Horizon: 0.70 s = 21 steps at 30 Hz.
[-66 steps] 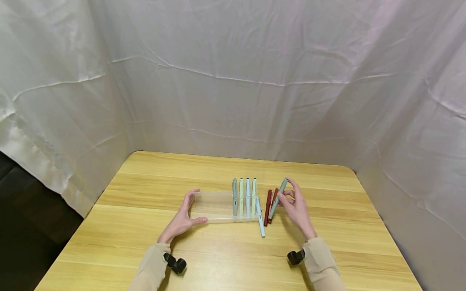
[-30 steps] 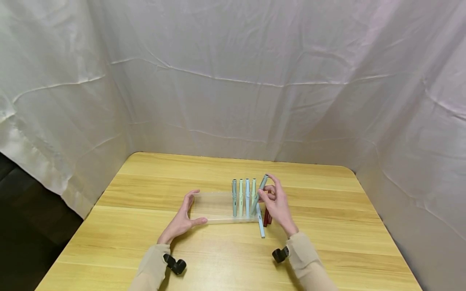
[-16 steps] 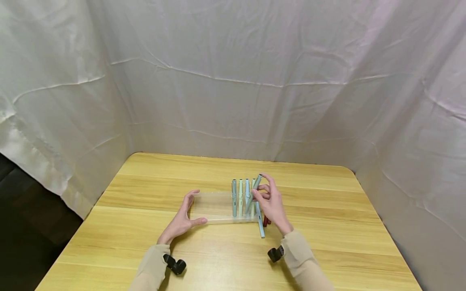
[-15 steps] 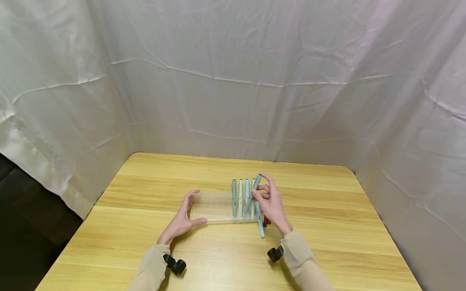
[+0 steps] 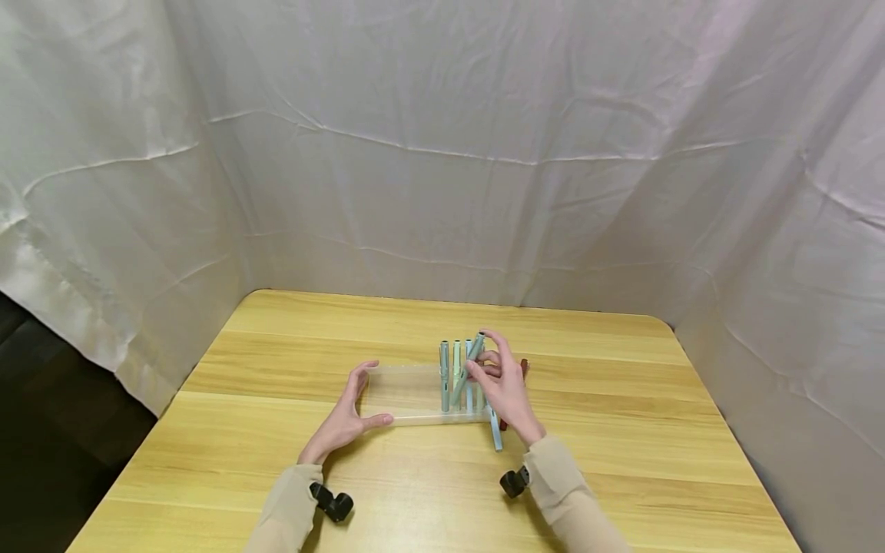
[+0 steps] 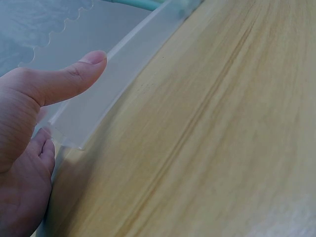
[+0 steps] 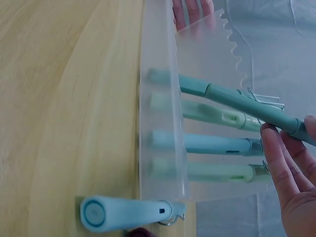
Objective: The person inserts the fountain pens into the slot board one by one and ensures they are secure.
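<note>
My left hand grips the left end of a clear plastic pen rack, thumb over its front lip and fingers at the back. My right hand pinches a grey-green pen near its upper end. The pen is tilted and crosses in front of the pens in the rack. Standing in a row there are a grey-green pen, a pale green pen, a light blue pen and another pale green pen. The notched back edge shows in the right wrist view.
A loose light blue pen lies slanted at the rack's right end. Dark red pens lie beyond it, mostly hidden by my right hand. The wooden table is bounded by white curtains at the back and sides.
My right hand has carried the grey-green pen leftward from beside the red pens to over the row in the rack. My left hand and the rack have stayed in place.
</note>
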Motion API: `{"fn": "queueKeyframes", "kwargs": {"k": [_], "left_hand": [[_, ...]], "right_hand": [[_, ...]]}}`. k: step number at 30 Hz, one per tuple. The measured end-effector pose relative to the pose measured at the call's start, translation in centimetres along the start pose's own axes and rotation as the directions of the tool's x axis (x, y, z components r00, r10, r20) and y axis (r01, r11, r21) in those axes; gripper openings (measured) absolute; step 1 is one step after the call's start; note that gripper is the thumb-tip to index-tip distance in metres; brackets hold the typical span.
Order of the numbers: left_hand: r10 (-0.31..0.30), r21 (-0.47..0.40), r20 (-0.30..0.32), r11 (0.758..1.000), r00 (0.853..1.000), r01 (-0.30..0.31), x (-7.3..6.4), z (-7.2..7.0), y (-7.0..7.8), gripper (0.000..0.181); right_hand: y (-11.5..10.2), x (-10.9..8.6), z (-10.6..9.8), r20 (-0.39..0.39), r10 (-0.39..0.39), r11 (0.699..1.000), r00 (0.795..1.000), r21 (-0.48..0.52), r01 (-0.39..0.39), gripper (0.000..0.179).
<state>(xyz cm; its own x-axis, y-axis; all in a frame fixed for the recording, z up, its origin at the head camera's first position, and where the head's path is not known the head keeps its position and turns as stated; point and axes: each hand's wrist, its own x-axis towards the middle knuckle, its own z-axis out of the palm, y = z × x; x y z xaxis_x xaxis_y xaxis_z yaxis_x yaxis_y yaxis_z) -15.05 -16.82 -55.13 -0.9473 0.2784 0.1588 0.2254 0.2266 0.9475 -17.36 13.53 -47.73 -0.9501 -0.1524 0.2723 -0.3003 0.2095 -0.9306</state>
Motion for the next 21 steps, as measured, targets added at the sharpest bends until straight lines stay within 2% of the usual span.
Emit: {"fn": "queueKeyframes", "kwargs": {"k": [8, 21], "left_hand": [[-0.003, 0.013, 0.001, 1.0, 1.0, 0.003, 0.0, 0.0, 0.0, 0.1], [-0.017, 0.004, -0.004, 1.0, 1.0, 0.017, 0.0, 0.1, 0.1, 0.101]], "right_hand": [[0.0, 0.0, 0.8, 0.002, -0.051, 0.999, 0.999, -0.016, 0.051, 0.056], [0.0, 0.3, 2.2, 0.008, -0.048, 0.999, 0.999, -0.007, 0.048, 0.058]]}}
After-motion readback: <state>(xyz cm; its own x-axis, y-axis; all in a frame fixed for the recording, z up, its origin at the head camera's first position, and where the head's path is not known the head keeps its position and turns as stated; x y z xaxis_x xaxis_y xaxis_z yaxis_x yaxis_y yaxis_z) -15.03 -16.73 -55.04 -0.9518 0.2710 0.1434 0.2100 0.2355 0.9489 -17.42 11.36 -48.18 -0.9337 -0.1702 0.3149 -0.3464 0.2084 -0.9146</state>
